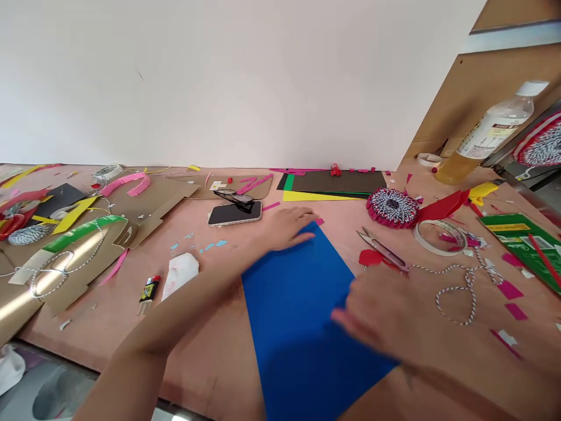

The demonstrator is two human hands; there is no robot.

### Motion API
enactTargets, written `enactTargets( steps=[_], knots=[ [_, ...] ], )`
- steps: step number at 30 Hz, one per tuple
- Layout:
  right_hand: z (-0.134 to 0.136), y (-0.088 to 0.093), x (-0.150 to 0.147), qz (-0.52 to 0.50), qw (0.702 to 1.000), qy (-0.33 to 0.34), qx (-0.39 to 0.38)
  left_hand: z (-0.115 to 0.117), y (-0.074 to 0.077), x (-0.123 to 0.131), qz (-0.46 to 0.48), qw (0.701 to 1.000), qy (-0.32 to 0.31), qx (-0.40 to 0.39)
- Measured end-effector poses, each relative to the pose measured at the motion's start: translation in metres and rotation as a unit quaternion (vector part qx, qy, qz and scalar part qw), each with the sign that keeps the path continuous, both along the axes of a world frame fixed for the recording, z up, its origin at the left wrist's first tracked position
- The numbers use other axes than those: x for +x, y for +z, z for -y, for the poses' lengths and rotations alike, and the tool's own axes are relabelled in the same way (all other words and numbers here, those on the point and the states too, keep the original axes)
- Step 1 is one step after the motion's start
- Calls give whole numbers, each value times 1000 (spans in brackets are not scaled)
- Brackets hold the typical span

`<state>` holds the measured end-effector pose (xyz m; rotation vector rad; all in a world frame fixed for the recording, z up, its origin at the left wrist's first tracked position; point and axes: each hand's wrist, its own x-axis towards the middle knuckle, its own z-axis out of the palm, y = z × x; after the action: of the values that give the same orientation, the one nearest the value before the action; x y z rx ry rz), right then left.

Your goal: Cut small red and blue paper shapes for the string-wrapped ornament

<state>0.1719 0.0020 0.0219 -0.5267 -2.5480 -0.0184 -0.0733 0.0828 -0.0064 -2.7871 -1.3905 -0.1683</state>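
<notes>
A blue paper sheet (294, 310) lies on the pink table (210, 351) in front of me. My left hand (284, 227) rests flat on the sheet's far corner, fingers stretched out. My right hand (377, 313) hovers over the sheet's right edge, fingers apart and blurred by motion, holding nothing I can see. Small metal scissors (382, 248) lie just beyond my right hand, beside a red paper scrap (369, 258).
A phone (234, 213) with glasses on it lies behind the sheet. A tape roll (439, 236), striped twine (460, 292), a twine-wrapped disc (392, 207), a bottle (486, 137), stacked coloured paper (333, 184), a glue stick (149, 290) and cardboard pieces (87, 251) crowd the table.
</notes>
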Motion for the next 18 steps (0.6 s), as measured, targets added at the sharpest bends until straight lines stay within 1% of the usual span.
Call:
enactTargets(
  steps=[1,3,5,7,9,11,12,13,14,15,16,17,18],
  knots=[
    [13,-11,-8,36,997,64,-4,-6,-2,-9,1,1000,25,2],
    [35,-34,-23,90,989,120,8,-13,-7,-19,5,998,63,4],
    [48,-55,-33,99,985,141,-12,-13,-14,-21,8,996,94,4],
    [53,-67,-36,89,985,145,-33,-11,-17,-18,11,992,128,6],
    [52,-69,-36,85,984,147,-46,-8,-14,-15,11,987,160,6],
    [42,-60,-32,84,986,139,-41,-5,-5,-15,11,983,182,3],
    [32,-53,-29,87,988,126,-30,-3,0,-17,11,981,193,4],
    [19,-46,-24,88,992,94,-13,-2,6,-19,13,979,205,6],
    [2,-39,-18,113,992,56,-4,-1,11,-22,14,976,219,10],
    [-16,-33,-11,136,991,-17,9,-1,15,-24,15,972,232,13],
    [-36,-28,-3,168,975,-147,13,-1,18,-27,14,969,245,15],
    [-56,-25,6,173,962,-210,15,-1,20,-29,11,967,253,11],
    [-74,-24,15,174,951,-253,17,-1,20,-30,8,966,257,4]
  ],
)
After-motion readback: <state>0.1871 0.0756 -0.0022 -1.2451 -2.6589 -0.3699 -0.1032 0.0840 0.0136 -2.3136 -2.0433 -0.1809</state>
